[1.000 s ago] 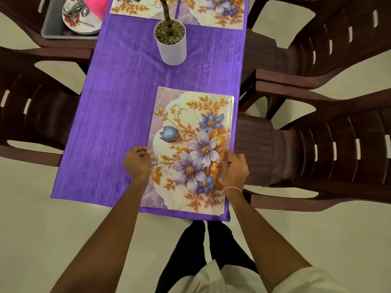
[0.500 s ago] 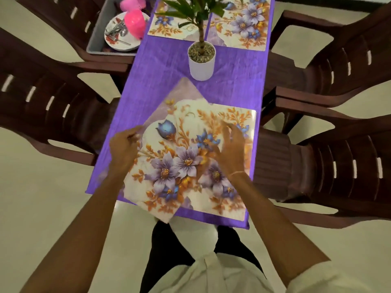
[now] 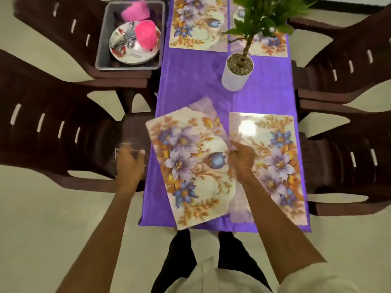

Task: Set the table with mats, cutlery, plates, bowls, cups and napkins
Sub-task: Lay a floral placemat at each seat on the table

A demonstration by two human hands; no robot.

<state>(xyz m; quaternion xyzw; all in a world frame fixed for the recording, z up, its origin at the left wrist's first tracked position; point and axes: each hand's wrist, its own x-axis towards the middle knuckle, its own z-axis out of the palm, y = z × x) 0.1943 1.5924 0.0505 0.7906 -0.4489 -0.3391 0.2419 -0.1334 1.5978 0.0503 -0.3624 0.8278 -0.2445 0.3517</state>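
Observation:
Two floral mats lie at the near end of the purple-clothed table (image 3: 190, 77). The right mat (image 3: 275, 161) lies flat and square to the table edge. The left mat (image 3: 190, 166) is tilted, and its near corner juts past the table's front edge. My right hand (image 3: 241, 159) pinches that tilted mat at its right edge, where the two mats meet. My left hand (image 3: 129, 163) is off the table's left side over a chair, blurred, touching nothing.
A grey tub (image 3: 101, 49) on the far-left chair holds plates (image 3: 127, 53), cutlery and pink cups (image 3: 146, 37). A potted plant (image 3: 237, 75) stands mid-table. Two more mats (image 3: 196, 24) lie at the far end. Dark brown chairs (image 3: 349, 166) flank both sides.
The stacked mats have been separated: the top one slid left and turned, uncovering the one beneath on the right. My left hand let go and moved off the table's left side.

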